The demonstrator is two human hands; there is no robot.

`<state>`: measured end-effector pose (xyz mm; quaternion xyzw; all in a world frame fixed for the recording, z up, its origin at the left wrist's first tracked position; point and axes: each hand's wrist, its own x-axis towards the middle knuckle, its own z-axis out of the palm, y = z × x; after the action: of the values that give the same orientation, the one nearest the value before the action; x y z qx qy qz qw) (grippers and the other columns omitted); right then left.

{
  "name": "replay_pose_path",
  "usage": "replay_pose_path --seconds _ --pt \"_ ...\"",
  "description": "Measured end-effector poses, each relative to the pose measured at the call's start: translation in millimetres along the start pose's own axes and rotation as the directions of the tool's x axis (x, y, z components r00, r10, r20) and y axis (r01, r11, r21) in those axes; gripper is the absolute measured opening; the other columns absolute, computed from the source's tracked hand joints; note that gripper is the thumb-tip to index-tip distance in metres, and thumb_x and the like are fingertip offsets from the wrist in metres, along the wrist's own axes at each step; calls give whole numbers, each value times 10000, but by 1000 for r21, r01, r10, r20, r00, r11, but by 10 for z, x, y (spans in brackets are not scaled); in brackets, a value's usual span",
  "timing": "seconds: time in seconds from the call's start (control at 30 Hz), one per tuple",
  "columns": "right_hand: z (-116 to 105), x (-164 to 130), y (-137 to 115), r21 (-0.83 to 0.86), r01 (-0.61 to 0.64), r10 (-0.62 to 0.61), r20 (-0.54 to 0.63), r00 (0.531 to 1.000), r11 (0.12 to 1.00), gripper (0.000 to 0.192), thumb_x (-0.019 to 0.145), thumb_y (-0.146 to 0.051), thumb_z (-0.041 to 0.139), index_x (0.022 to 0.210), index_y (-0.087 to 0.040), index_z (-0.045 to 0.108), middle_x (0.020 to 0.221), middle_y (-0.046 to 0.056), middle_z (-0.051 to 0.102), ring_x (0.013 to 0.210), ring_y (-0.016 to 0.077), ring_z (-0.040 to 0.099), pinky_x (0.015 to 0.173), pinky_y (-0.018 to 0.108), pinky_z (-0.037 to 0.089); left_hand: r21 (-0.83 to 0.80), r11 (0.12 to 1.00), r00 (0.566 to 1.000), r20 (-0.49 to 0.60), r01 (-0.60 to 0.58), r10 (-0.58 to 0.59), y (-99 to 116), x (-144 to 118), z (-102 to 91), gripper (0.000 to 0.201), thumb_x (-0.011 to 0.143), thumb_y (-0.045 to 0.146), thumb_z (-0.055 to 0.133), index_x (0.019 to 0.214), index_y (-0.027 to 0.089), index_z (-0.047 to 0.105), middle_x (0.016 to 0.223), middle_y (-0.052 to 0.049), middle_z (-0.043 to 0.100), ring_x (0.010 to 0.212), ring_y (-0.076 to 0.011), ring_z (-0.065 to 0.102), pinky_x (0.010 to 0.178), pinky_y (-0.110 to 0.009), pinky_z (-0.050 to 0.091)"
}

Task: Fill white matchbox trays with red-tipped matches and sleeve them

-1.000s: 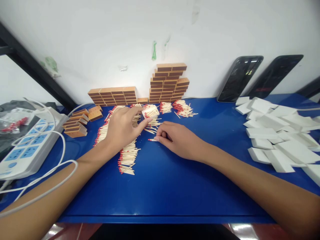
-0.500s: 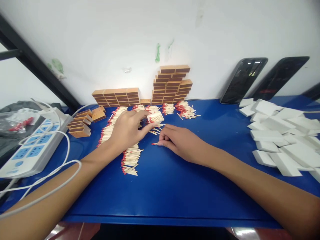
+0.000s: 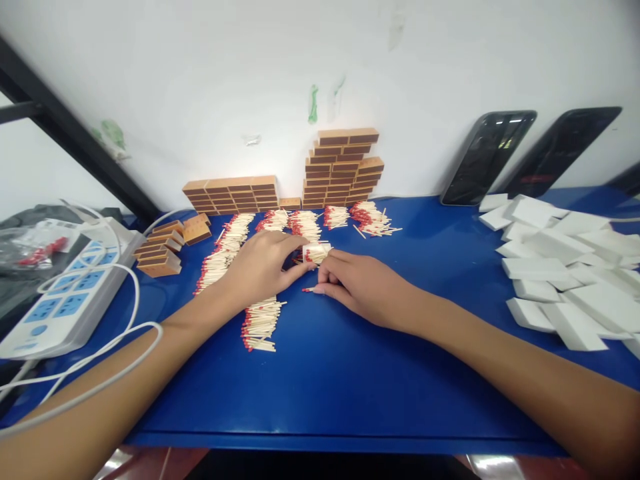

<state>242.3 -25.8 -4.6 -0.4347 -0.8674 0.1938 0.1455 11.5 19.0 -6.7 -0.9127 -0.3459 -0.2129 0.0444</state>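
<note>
My left hand (image 3: 265, 261) grips a small white matchbox tray (image 3: 311, 252) between thumb and fingers; red-tipped matches lie inside it. Close to its right, my right hand (image 3: 353, 281) is closed in a pinch on a few matches (image 3: 309, 290), whose red heads stick out to the left past the fingertips. Rows of loose matches (image 3: 263, 323) with red heads spread on the blue table around and under my left hand. More match piles (image 3: 373, 219) lie beyond both hands, near the wall.
Brown matchboxes stand in a tall stack (image 3: 333, 177) and a low stack (image 3: 233, 195) against the wall. Empty matchbox sleeves (image 3: 160, 250) sit left, beside a power strip (image 3: 70, 293) with white cables. White trays (image 3: 560, 260) heap at right, below two leaning phones (image 3: 487, 160).
My left hand has lowered the tray slightly and brought it right, closer to my right hand. My right hand has stayed nearly still, with its matches pinched.
</note>
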Motion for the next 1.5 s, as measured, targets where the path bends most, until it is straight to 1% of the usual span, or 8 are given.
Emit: replay_pose_path --seconds 0.23,0.4,0.6,0.77,0.9,1.0,1.23,1.5 --pt "-2 8 38 56 26 -27 13 1000 998 182 1050 -294 645 902 -200 595 925 28 644 793 174 582 734 312 416 4 1000 1000 9 17 -17 4 -4 -7 369 999 416 704 1268 164 721 1016 -95 787 924 -296 753 836 -420 563" --pt "-55 28 127 166 55 -50 -35 998 985 177 1053 -291 628 900 -207 597 957 27 651 833 174 585 744 305 418 4 1000 999 20 27 -27 -11 -5 -5 384 1002 426 695 1276 158 720 1016 -88 787 931 -306 750 815 -426 555" --pt "-114 91 303 229 126 -70 -237 969 965 152 1040 -310 633 923 -213 633 867 12 622 770 167 560 710 298 419 32 999 1000 -19 2 -1 -15 -8 8 391 998 477 701 1233 166 728 977 -84 781 886 -291 740 787 -401 534" --pt "-114 117 345 122 136 -80 -384 920 983 147 1024 -281 653 902 -214 605 870 23 612 786 181 557 708 305 415 37 994 992 -59 -105 107 29 -2 -9 388 1023 520 658 1144 158 725 954 -79 765 877 -257 725 814 -385 525" --pt "-119 99 327 35 101 -83 -345 935 994 120 1034 -257 630 925 -219 597 926 37 610 819 190 573 722 312 413 -5 984 979 -100 -178 177 72 9 -19 382 1020 525 663 1120 159 704 979 -75 767 909 -245 726 856 -378 530" --pt "-109 88 314 36 101 -85 -314 946 994 104 1034 -238 622 935 -221 598 951 35 624 825 181 589 723 303 415 -48 977 976 -75 -210 206 90 14 -22 365 1029 520 652 1110 165 687 1015 -73 777 942 -239 733 894 -375 528" --pt "-70 87 319 51 161 -137 -313 940 986 107 1045 -285 626 964 -217 610 953 30 637 821 169 594 739 292 436 -43 971 970 -75 -235 232 101 19 -40 344 1036 499 646 1080 159 677 994 -77 771 916 -239 725 868 -371 524" --pt "-59 83 291 85 147 -117 -292 949 985 91 1033 -266 633 960 -211 635 915 17 614 774 154 578 711 286 430 -40 973 972 -70 -228 225 99 15 -33 336 1038 493 647 1073 160 679 961 -67 760 892 -233 718 840 -363 519"
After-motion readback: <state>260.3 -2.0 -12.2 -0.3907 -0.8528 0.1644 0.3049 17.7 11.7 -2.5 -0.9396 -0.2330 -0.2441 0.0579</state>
